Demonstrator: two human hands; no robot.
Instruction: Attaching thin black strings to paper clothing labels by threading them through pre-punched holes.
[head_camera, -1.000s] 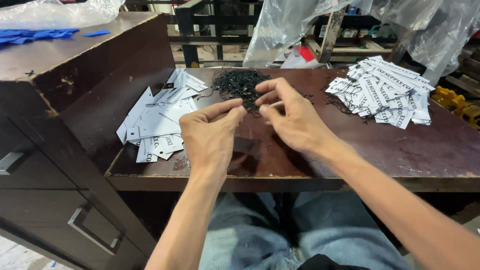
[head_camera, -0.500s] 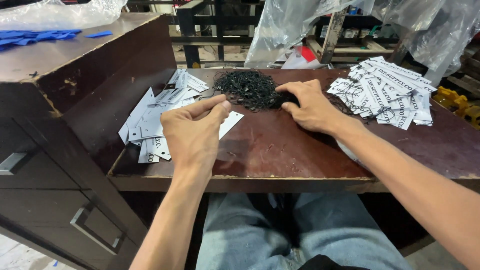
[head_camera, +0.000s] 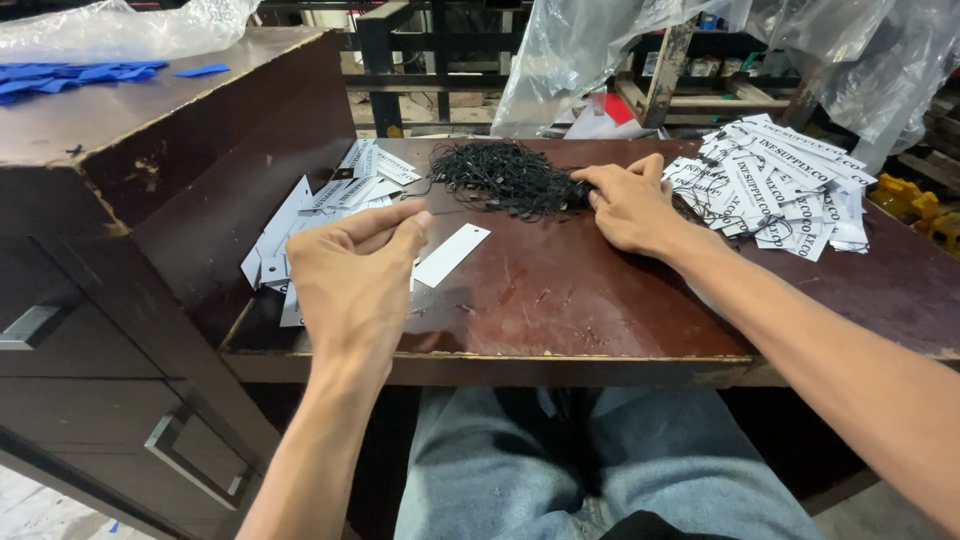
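My left hand (head_camera: 355, 275) hovers over the front left of the dark wooden table (head_camera: 600, 310). Its thumb and fingers are pinched on the lower end of a blank white tag (head_camera: 455, 252) that sticks out to the right. My right hand (head_camera: 630, 205) reaches farther back, and its fingertips pinch into the right edge of a tangled pile of black string loops (head_camera: 505, 178). The string it grips is too thin to make out among the others.
Several printed white tags (head_camera: 785, 185) lie heaped at the right. Loose blank tags (head_camera: 315, 205) lie by the left wall of a raised cabinet (head_camera: 150, 130) with blue pieces (head_camera: 60, 80) on top. Drawer handles (head_camera: 190, 460) sit lower left. Plastic bags (head_camera: 590, 60) hang behind.
My hands, joined at the table's middle a second ago, have parted. The left moved left with the tag, and the right reached back into the string pile.
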